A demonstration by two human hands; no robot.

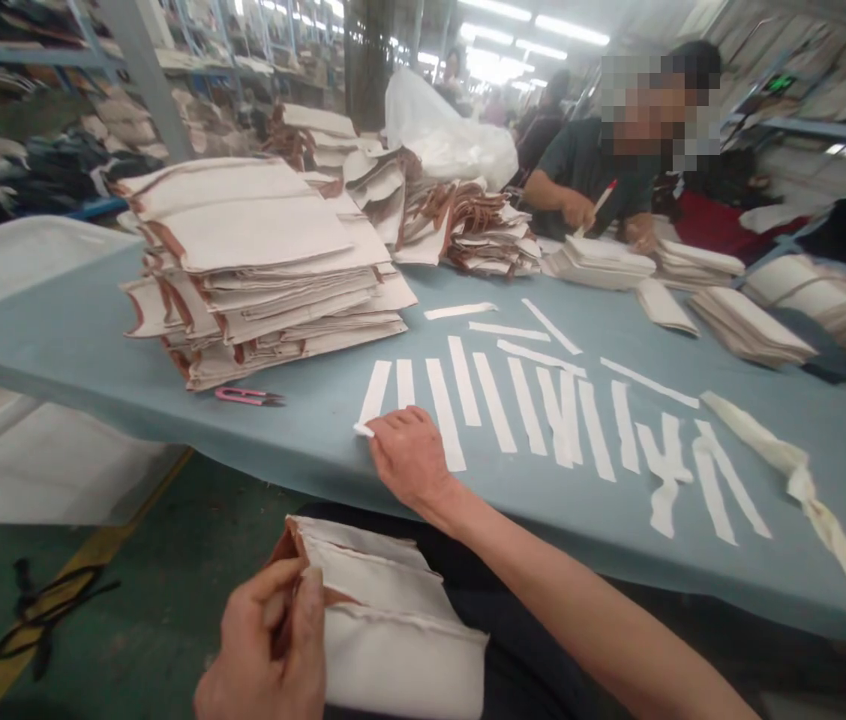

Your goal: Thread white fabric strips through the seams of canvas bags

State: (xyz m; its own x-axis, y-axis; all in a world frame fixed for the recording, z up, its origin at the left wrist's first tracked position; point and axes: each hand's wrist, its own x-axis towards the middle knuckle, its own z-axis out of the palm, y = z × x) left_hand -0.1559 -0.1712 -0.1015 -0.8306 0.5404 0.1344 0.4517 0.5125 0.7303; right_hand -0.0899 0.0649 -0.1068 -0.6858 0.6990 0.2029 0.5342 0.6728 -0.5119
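Note:
My left hand pinches the top corner of a folded fabric piece, off-white with a brown inner side and raised seams. The piece lies over my lap, in front of the table edge. At the near edge of the table, my right hand has its fingers closed on the lower end of a narrow white strip. That end curls up past the fingertips. Just to the right, several similar white strips are laid out in a rough row. Pink thread snips lie left of my right hand.
A tall stack of off-white and brown fabric pieces stands on the blue-grey table. Across it, a co-worker holds a pen over folded stacks. A long cream strip lies to the right; a white bin stands left.

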